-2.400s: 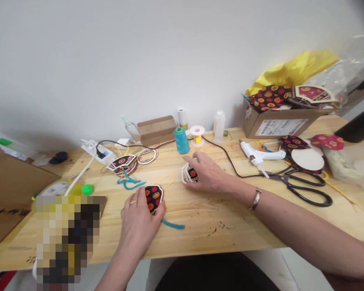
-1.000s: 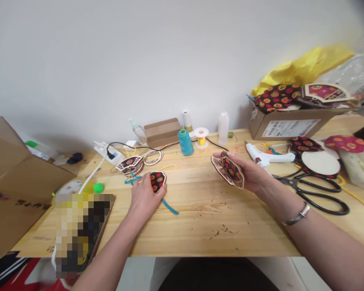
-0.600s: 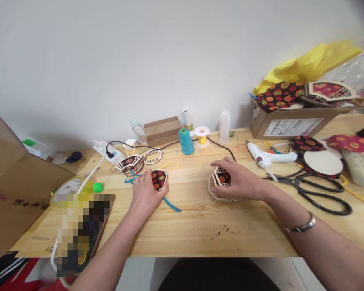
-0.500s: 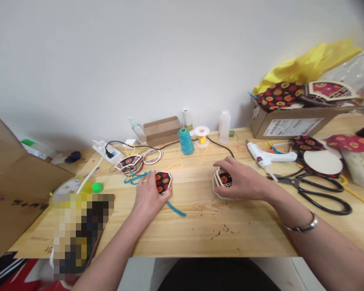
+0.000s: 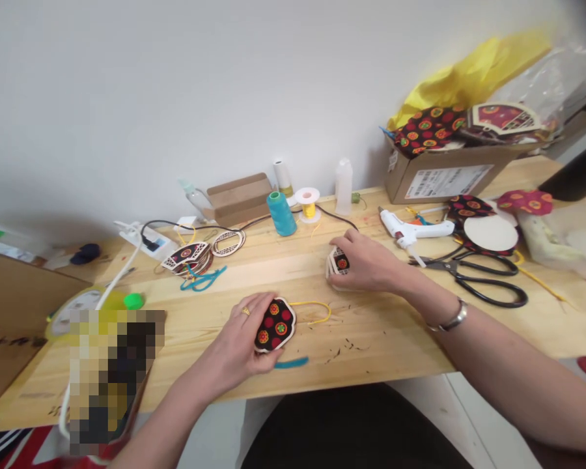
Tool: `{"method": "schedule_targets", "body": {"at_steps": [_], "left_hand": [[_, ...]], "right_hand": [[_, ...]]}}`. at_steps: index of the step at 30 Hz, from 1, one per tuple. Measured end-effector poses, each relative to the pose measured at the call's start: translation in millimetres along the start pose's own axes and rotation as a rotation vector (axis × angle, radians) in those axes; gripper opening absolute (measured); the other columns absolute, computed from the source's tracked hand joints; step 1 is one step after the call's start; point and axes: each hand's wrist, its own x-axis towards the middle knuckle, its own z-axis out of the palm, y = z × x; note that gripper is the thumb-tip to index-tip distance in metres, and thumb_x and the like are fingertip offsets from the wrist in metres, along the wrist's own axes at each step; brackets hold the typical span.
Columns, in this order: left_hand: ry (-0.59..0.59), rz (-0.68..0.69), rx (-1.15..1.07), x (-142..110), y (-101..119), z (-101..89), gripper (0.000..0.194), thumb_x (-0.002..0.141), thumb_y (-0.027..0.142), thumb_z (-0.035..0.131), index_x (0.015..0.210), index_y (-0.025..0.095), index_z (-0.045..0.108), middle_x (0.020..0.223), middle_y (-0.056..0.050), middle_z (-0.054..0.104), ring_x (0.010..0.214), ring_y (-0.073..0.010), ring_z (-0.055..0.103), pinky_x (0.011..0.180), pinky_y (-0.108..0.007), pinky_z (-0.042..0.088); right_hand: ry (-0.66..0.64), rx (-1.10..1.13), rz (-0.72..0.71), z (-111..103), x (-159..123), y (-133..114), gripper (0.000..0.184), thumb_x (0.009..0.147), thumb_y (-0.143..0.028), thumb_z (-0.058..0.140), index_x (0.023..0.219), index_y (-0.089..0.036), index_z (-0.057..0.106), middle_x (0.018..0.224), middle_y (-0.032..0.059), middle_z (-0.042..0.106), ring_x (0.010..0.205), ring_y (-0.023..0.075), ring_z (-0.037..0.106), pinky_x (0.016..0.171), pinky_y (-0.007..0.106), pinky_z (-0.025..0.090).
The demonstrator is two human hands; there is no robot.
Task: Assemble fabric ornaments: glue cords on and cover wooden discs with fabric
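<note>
My left hand [image 5: 256,332] gripped the plaque [image 5: 278,326] by its rim, thumb at the near edge and fingers along the far left side, patterned face up; I judge the edge grip served to keep the face uncovered and the piece steady. The plaque was low over the desk [image 5: 185,326], near its front edge; whether it touched the wood could not be determined. A yellow cord [image 5: 329,312] looped out to its right and a blue strip [image 5: 292,362] showed below my thumb; their attachment was hidden. My right hand [image 5: 366,260] clasped the frames [image 5: 339,264] farther back, fingers and thumb spanning opposite edges, probably to hold the layers together; my palm concealed their number. The shears [image 5: 452,266] and glue gun [image 5: 420,231] lay right of that hand, presumably for easy reach. The thread cone [image 5: 282,215] and spool [image 5: 308,205] stood upright towards the wall, apparently to leave working room in front.
</note>
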Motion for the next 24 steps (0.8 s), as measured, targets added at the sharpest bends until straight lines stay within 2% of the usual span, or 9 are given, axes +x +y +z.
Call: {"method": "schedule_targets", "body": {"at_steps": [4, 7, 9, 12, 15, 16, 18, 20, 24], "left_hand": [[-0.043, 0.053, -0.018, -0.9, 2.3, 1.9, 0.081, 0.076, 0.032, 0.064, 0.144, 0.022, 0.021, 0.140, -0.015, 0.041, 0.131, -0.0318, 0.036, 0.107, -0.047, 0.036], [-0.069, 0.084, -0.024, 3.0, 3.8, 2.5, 0.081, 0.077, 0.033, 0.064, 0.144, 0.022, 0.020, 0.139, -0.015, 0.041, 0.131, -0.0325, 0.036, 0.107, -0.047, 0.035], [-0.083, 0.108, -0.028, 5.3, 4.7, 1.9, 0.081, 0.077, 0.033, 0.064, 0.144, 0.022, 0.019, 0.140, -0.015, 0.041, 0.131, -0.0325, 0.035, 0.108, -0.048, 0.034], [-0.111, 0.091, -0.031, 5.9, 6.2, 0.6, 0.079, 0.080, 0.034, 0.062, 0.144, 0.022, 0.018, 0.142, -0.016, 0.039, 0.133, -0.0313, 0.034, 0.109, -0.047, 0.033], [-0.116, 0.073, -0.030, 4.1, 7.7, 0.0, 0.079, 0.083, 0.035, 0.059, 0.146, 0.022, 0.014, 0.149, -0.016, 0.030, 0.138, -0.0309, 0.029, 0.110, -0.047, 0.031], [-0.110, 0.076, -0.028, 3.5, 8.1, 0.0, 0.078, 0.084, 0.035, 0.058, 0.147, 0.023, 0.012, 0.152, -0.016, 0.026, 0.139, -0.0310, 0.026, 0.111, -0.048, 0.031], [-0.098, 0.076, -0.029, 2.9, 8.9, -0.4, 0.077, 0.086, 0.035, 0.056, 0.148, 0.025, 0.011, 0.155, -0.015, 0.020, 0.140, -0.0312, 0.024, 0.111, -0.048, 0.030], [-0.116, 0.058, -0.037, 3.3, 10.0, -1.4, 0.078, 0.086, 0.036, 0.057, 0.148, 0.028, 0.010, 0.154, -0.013, 0.023, 0.140, -0.0313, 0.026, 0.111, -0.049, 0.031], [-0.159, 0.018, -0.066, 4.5, 11.6, -4.1, 0.083, 0.083, 0.040, 0.061, 0.149, 0.028, 0.012, 0.149, -0.012, 0.034, 0.137, -0.0316, 0.031, 0.110, -0.049, 0.033]], "right_hand": [[0.027, 0.117, 0.111, 10.9, 33.8, -11.9, 0.071, 0.067, -0.061, 0.066, 0.121, -0.017, 0.053, 0.115, 0.0158, 0.051, 0.101, 0.0315, 0.056, 0.083, 0.042, 0.045], [0.069, 0.248, 0.058, 12.4, 55.9, -23.0, 0.085, 0.068, -0.065, 0.065, 0.132, -0.012, 0.042, 0.127, 0.0202, 0.046, 0.117, 0.0343, 0.048, 0.094, 0.046, 0.041], [0.098, 0.255, 0.018, 10.5, 58.0, -28.5, 0.090, 0.072, -0.064, 0.063, 0.137, -0.009, 0.035, 0.134, 0.0231, 0.041, 0.126, 0.0377, 0.038, 0.099, 0.051, 0.035], [0.169, 0.184, -0.065, 6.7, 35.3, -31.7, 0.075, 0.077, -0.050, 0.066, 0.136, -0.012, 0.040, 0.138, 0.0212, 0.039, 0.127, 0.0387, 0.034, 0.100, 0.057, 0.031], [0.157, 0.181, -0.226, 5.2, -9.3, -29.8, 0.031, 0.085, -0.025, 0.060, 0.114, -0.014, 0.060, 0.123, 0.0142, 0.054, 0.115, 0.0291, 0.044, 0.097, 0.048, 0.038], [0.115, 0.202, -0.261, 5.6, -25.3, -28.7, 0.024, 0.086, -0.022, 0.058, 0.108, -0.014, 0.063, 0.116, 0.0134, 0.057, 0.111, 0.0271, 0.046, 0.095, 0.046, 0.040], [0.041, 0.246, -0.294, 8.2, -53.9, -27.1, 0.018, 0.087, -0.018, 0.055, 0.101, -0.016, 0.066, 0.107, 0.0114, 0.061, 0.105, 0.0254, 0.047, 0.092, 0.044, 0.042], [0.012, 0.267, -0.308, 13.0, -74.6, -26.6, 0.017, 0.087, -0.016, 0.055, 0.098, -0.018, 0.067, 0.108, 0.0103, 0.060, 0.103, 0.0245, 0.047, 0.091, 0.041, 0.043], [0.044, 0.264, -0.295, 25.8, -90.8, -27.4, 0.016, 0.089, -0.015, 0.051, 0.097, -0.019, 0.065, 0.112, 0.0095, 0.057, 0.104, 0.0244, 0.043, 0.090, 0.042, 0.042]]}}
